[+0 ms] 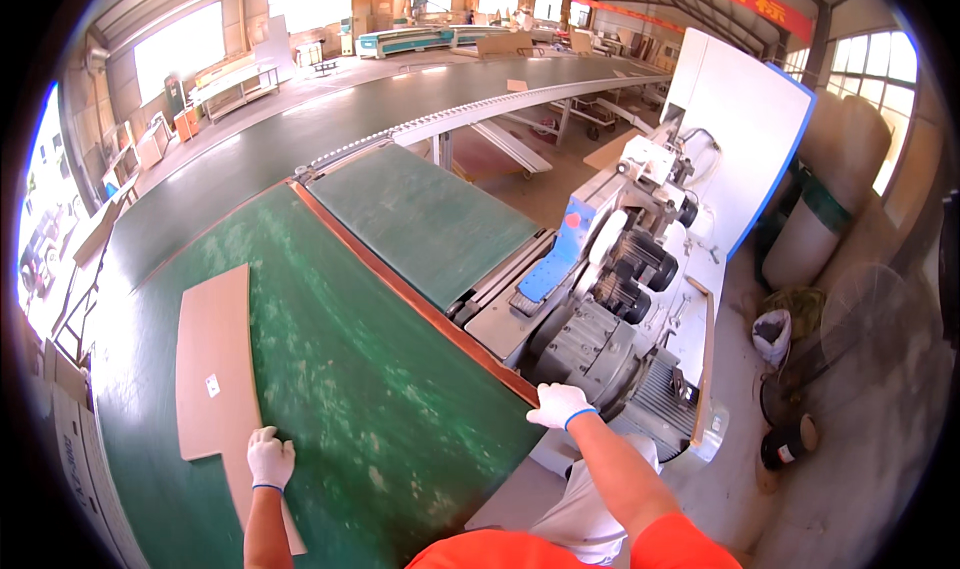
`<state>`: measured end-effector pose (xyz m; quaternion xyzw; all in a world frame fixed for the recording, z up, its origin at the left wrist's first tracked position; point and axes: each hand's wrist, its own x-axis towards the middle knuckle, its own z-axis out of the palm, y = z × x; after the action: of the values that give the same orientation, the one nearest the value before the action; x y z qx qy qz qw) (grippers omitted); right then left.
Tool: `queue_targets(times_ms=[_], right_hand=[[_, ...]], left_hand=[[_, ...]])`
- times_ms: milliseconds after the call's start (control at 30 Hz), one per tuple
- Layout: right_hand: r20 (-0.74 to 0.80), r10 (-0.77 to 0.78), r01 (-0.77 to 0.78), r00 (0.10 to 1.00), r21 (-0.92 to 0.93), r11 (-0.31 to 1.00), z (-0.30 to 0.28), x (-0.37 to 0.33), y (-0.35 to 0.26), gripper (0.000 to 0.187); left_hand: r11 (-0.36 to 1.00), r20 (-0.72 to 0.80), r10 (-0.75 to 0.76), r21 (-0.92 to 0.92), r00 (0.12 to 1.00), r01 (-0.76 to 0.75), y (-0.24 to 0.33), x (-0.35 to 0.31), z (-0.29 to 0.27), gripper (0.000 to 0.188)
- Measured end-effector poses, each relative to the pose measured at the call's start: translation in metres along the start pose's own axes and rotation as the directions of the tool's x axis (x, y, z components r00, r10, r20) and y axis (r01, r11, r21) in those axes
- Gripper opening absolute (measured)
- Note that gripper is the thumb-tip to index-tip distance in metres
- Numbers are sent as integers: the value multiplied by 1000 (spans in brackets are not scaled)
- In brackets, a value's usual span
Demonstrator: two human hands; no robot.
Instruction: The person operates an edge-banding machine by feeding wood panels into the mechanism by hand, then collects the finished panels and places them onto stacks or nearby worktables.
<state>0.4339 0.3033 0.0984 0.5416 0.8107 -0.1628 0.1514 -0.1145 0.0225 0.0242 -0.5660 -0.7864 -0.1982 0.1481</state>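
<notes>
"Firstly, item one?"

"Stepped panel [213, 319], pale brown, one. Lies flat on the left part of the green surface [380, 389]; broad end away from the wearer, narrow tail running near the left forearm. Small white label [212, 385] on its face."

"Item two?"

"Left hand [270, 459], white-gloved. At the right edge of the tail, just nearer than the step. Fingers close together, bent; whether they pinch the edge or merely rest on it, cannot tell."

"Item three?"

"Right hand [560, 406], white-gloved. At the near end of the red-brown strip [508, 376], beside the ribbed motor [655, 399]. Fingers loosely curled, narrow; a hold on the strip cannot be confirmed."

"Faults possible?"

"Three, by judgement. Panel may pivot: one hand at one edge, the broad end unsupported by the other. Tail may crack at the inner corner of the step, if twisted or lifted by the narrow part alone. Right glove may catch on the machinery, if it strays past the strip while parts turn; whether anything runs, cannot tell."

"Surface condition?"

"Scuffed, pale streaks; if dusty, a likely cause of slipping."
</notes>
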Motion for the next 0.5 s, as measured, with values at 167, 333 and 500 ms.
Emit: queue_targets(times_ms=[167,333,500], right_hand=[[80,38,-34,996,-45,998,3,1,-12,61],[50,67,-64,997,-43,997,6,1,-9,62],[50,50,-48,998,-38,998,8,-3,-13,65]], left_hand=[[909,-33,-405,90,914,406,5,0,22,33],[845,-34,-531,49,847,532,51,25,42,46],[902,-44,-431,-36,901,430,70,37,62,43]])
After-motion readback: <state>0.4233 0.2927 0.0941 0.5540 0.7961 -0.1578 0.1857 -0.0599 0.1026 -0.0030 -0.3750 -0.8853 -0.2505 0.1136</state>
